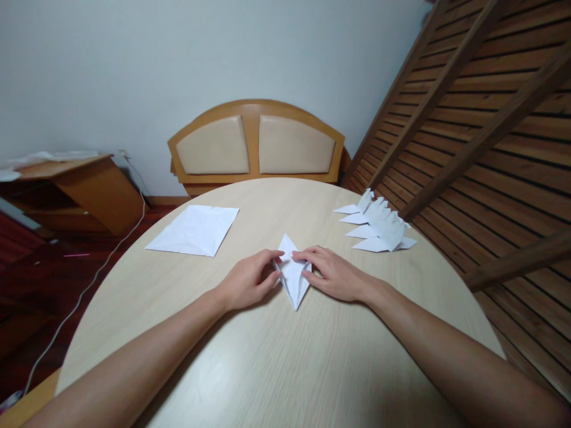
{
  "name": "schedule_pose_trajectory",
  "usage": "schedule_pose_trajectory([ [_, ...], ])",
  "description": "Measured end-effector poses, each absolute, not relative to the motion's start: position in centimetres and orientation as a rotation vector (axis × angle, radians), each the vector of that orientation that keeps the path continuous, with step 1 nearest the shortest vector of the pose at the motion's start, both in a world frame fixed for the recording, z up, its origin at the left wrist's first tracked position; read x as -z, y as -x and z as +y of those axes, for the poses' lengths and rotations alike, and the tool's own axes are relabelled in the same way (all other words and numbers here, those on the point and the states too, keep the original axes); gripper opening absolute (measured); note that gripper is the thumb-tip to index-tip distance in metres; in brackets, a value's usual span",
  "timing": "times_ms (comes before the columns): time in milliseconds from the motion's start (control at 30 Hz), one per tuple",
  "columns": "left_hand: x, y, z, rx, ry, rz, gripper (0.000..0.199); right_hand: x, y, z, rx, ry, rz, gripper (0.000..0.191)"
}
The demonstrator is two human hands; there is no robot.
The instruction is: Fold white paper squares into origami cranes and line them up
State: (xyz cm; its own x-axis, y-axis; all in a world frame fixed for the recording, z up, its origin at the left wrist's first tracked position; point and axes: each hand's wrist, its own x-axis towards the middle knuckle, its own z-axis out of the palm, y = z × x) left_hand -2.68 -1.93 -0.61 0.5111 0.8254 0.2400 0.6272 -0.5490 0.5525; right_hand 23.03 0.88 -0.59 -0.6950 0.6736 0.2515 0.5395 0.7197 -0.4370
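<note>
A white sheet folded into a kite-like diamond, the folded paper (293, 274), lies on the round table between my hands, one point facing me. My left hand (252, 276) grips its left edge, thumb and fingertips closed at the side corner. On the opposite edge, my right hand (332, 273) does the same, its fingertips resting partly over the upper surface. Creases run down the paper's middle and lower sides. Parts of both side corners are hidden by my fingers.
Flat white paper sheets (196, 230) lie at the table's left. Several folded paper figures (379, 226) stand in an overlapping row at the right. The pale round table (285, 368) reaches towards a padded headboard (256, 142). A slatted wooden panel (482, 131) leans along the right.
</note>
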Motion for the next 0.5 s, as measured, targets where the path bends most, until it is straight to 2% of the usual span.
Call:
schedule_pose_trajectory([
  [100,0.46,2.67,-1.99,-0.676,-2.381,1.206,0.038,0.70,-22.99,0.93,-0.455,0.917,-2.513,0.038],
  [267,0.31,2.73,-2.06,-0.691,-2.396,1.193,0.038,0.11,-22.72,0.88,-0.419,0.824,-2.503,0.016],
  [500,0.28,2.78,-2.12,-0.693,-2.396,1.204,0.043,0.31,-22.54,1.09,-0.376,0.976,-2.453,0.015],
])
